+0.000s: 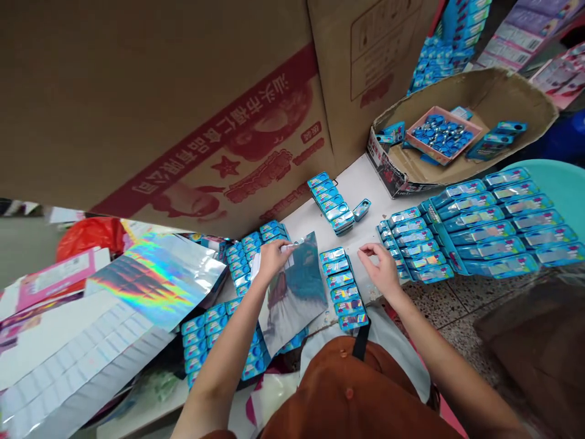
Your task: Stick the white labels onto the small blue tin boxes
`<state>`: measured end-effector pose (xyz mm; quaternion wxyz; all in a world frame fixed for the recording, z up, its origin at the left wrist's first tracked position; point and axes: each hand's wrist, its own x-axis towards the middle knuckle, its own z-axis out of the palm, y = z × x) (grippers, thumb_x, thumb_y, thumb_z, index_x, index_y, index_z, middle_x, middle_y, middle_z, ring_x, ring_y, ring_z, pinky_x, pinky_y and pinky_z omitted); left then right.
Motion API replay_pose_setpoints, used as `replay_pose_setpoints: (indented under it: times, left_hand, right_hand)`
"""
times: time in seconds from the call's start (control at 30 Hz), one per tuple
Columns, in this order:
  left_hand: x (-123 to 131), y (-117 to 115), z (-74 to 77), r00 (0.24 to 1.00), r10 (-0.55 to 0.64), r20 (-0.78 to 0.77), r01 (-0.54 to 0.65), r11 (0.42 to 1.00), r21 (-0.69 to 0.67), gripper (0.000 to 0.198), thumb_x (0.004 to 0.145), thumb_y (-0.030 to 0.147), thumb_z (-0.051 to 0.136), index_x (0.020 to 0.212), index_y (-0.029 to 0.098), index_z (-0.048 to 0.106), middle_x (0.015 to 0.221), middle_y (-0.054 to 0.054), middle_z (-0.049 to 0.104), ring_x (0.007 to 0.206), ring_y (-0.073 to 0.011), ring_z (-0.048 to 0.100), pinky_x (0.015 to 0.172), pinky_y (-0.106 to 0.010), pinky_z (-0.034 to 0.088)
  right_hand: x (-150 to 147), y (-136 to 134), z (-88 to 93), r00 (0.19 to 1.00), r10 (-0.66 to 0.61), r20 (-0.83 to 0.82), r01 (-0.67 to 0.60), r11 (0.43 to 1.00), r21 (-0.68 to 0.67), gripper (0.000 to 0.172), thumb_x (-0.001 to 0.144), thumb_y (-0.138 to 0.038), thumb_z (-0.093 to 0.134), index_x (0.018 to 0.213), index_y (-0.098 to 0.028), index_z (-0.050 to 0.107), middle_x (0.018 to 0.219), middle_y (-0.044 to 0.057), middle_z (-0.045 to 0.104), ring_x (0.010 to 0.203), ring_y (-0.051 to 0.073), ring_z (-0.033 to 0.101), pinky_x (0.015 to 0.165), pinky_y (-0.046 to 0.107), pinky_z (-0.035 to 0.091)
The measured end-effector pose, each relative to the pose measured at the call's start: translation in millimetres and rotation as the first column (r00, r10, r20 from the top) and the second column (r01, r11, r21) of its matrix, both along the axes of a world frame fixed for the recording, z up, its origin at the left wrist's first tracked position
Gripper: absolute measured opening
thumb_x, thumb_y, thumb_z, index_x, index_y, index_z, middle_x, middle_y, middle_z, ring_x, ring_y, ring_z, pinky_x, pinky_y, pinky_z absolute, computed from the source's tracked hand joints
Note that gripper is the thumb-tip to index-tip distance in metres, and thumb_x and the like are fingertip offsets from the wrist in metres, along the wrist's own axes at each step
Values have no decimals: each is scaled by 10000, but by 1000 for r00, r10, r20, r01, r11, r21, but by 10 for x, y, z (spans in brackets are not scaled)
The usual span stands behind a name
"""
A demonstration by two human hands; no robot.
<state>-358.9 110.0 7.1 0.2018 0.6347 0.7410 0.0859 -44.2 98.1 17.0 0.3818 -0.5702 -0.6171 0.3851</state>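
My left hand is closed on the top edge of a silver reflective sheet, which hangs over the table's front edge. A small white and shiny piece shows at its fingertips. To the right, my right hand has its thumb and fingertips drawn together; anything between them is too small to make out. Between the hands lies a row of blue packs with shiny labels. Behind it stand a short stack of blue packs and one loose blue piece.
A large cardboard carton walls off the back. At right, a cut-down box holds a pink tray of small blue parts. Blue pack stacks stand on the right, more blue packs on the left, beside a rainbow-sheen sheet.
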Motion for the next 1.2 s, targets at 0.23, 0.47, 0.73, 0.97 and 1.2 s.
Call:
replay_pose_setpoints:
  times: [0.23,0.47,0.73,0.97,1.2]
  left_hand:
    - [84,-756,1023,948,-97,303,61,990,125,142,788,317,612,793,208,702,798,-26,704,743,-169,621,681,-263,443]
    - [82,-1392,1561,899,-254,357,182,957,224,154,832,334,597,819,230,710,811,-18,703,751,-159,614,755,-286,423]
    - [11,-1769,1742,899,-333,285,254,926,280,179,865,329,558,904,255,717,831,-8,720,794,-170,632,830,-313,391]
    - [16,-1952,1859,900,-347,262,253,908,333,206,869,359,551,891,253,726,842,-27,731,822,-186,637,898,-352,371]
    - [-10,-1956,1869,878,-418,233,313,869,383,207,874,373,549,916,268,721,870,-22,733,834,-198,641,887,-365,368]
  right_hand:
    - [-650,-310,804,902,396,173,-432,819,378,294,853,-245,586,1146,-236,605,1068,63,636,1013,209,557,913,384,447]
    - [-1050,-671,1200,754,503,423,-657,571,492,247,881,-250,563,1115,-247,640,1052,49,674,1001,203,557,895,388,437]
    - [-1122,-1074,1375,787,451,420,-616,585,527,116,879,-214,569,946,-237,660,934,31,696,884,176,587,840,345,426]
    - [-1143,-1264,1560,756,467,458,-652,588,478,66,879,-193,562,846,-204,618,827,18,676,814,173,572,769,319,407]
    - [-1133,-1372,1668,786,344,514,-611,559,561,89,885,-205,551,898,-211,639,880,37,680,862,188,568,812,350,434]
